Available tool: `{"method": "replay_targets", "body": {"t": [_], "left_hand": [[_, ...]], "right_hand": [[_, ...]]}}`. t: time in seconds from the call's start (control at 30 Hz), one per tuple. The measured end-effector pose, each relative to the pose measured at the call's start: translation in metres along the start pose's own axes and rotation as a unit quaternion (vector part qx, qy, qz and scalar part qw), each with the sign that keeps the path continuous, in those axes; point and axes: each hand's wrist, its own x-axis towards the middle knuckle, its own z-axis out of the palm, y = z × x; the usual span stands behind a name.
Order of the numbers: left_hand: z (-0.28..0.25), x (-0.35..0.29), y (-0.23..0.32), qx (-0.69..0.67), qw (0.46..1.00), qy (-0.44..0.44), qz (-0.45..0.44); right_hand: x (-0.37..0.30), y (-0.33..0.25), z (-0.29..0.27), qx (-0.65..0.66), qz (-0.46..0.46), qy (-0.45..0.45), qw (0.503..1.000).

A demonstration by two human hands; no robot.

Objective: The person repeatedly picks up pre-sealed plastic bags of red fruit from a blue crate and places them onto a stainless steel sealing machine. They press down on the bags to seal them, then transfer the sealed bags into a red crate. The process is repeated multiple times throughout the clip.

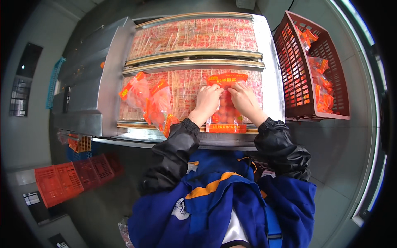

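A clear plastic bag [226,115] with orange printed bands, filled with small round orange pieces, lies flat on the right side of the metal machine's near bed. My left hand [208,100] grips the bag's upper part from the left, fingers bent against the plastic. My right hand [245,100] holds the same part from the right, its fingertips close to the left ones. The bag's top band sticks out beyond my fingers, and its bottom band rests toward the bed's near edge. Left of my left hand lie loose, crumpled orange-and-clear bags [155,99], their contents hard to make out.
Two metal sealing bars [194,60] cross the machine between its near bed and far bed [194,35]. A brown-red slatted crate [291,72] holding several orange bags stands at the right. Steel housing [82,82] rises at the left. Red crates [62,182] sit lower left.
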Motion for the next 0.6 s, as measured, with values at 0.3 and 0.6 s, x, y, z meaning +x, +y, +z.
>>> {"method": "replay_targets", "body": {"t": [0.3, 0.6], "left_hand": [[-0.031, 0.032, -0.001, 0.017, 0.999, -0.044, -0.011], [-0.002, -0.125, 0.064, 0.014, 0.998, 0.01, 0.057]], "right_hand": [[0.016, 0.008, -0.018, 0.094, 0.082, 0.04, 0.991], [-0.107, -0.081, -0.021, 0.123, 0.059, 0.023, 0.99]]}}
